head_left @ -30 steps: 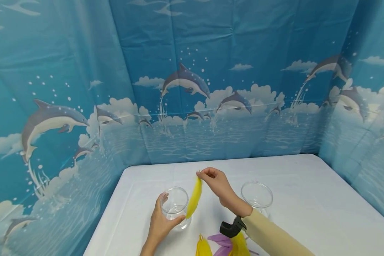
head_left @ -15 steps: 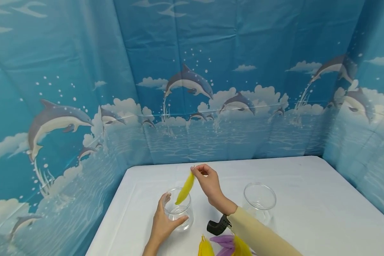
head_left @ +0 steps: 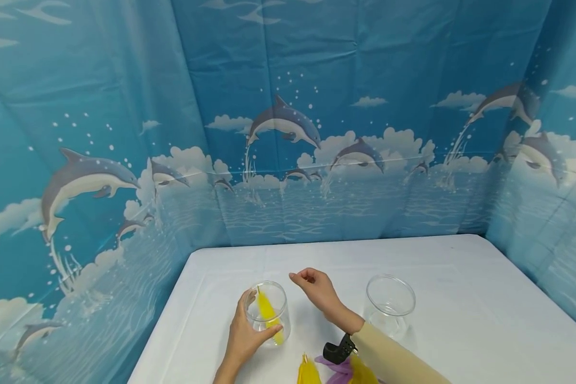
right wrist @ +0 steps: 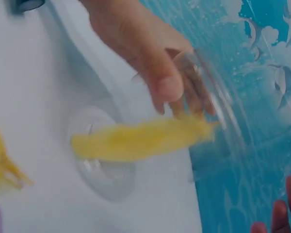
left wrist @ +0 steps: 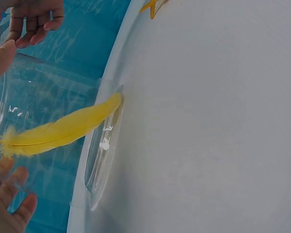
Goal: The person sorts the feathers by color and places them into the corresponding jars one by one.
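My left hand (head_left: 244,335) grips a clear, round container (head_left: 285,319) around its side, thumb in front and fingers behind. Inside it a yellow feather (left wrist: 68,128) leans upright, its quill near the rim and its broad tip at the base. Just right of the container's rim hovers my right hand (head_left: 322,295), holding nothing, thumb and index finger close together. In the left wrist view its other fingers hang loosely bent. The right wrist view catches fingertips of this hand at its lower right corner.
A second clear container (head_left: 390,306) stands to the right, beyond the right forearm. Near the front of the white table (head_left: 441,277) lie yellow feather bundles (head_left: 309,372) and purple feathers (head_left: 338,370), partly under the sleeve. A blue dolphin curtain (head_left: 288,213) closes off the back and sides.
The right hand moved left over the container, lowered the feather in and let it go, then drew back slightly right. The left hand kept its grip on the container.
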A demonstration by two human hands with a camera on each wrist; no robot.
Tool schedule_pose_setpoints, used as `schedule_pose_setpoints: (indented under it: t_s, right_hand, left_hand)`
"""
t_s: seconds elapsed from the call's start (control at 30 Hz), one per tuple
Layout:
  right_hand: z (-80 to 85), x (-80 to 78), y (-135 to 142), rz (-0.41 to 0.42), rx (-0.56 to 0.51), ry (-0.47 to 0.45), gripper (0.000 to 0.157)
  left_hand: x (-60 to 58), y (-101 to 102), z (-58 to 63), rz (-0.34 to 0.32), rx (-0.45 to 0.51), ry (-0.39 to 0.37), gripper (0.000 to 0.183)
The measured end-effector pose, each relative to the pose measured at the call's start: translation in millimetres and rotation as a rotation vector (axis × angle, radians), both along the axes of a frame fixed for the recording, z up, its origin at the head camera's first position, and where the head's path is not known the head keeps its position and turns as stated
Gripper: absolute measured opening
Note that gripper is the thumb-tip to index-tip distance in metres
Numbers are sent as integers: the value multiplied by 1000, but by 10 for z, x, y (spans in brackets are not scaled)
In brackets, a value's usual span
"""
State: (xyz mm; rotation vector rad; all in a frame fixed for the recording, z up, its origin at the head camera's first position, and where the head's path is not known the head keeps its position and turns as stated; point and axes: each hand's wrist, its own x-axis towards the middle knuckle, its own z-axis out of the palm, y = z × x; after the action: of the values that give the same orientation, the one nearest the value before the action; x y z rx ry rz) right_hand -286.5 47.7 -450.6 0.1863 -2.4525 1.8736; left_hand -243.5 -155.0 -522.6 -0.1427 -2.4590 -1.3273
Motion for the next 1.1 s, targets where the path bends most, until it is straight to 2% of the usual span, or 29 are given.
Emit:
schedule_pose_setpoints:
  t_s: [0.17,0.3,0.43,0.53,0.77,1.1]
  right_hand:
    - [-124,68,176,56,116,-110,41]
    - [-206,137,300,189,281,-192,40]
    - [-293,189,363,347,402,-195,30]
    - [-366,240,351,410,446,-156,26]
    - [-509,375,289,427,606,-51,29]
    - [-553,530,207,378,752,-19,36]
  left_hand:
    - [-4,-18,17,0,0,-9,108]
    - [-6,-32,22,-7,1,0,108]
    - [-7,-31,33,-13,10,3,107]
    - [-7,-23,36,-10,13,-2,106]
    - [-8,-4,28,-9,14,-13,106]
    - [-8,3,-4,0,11,-37,106]
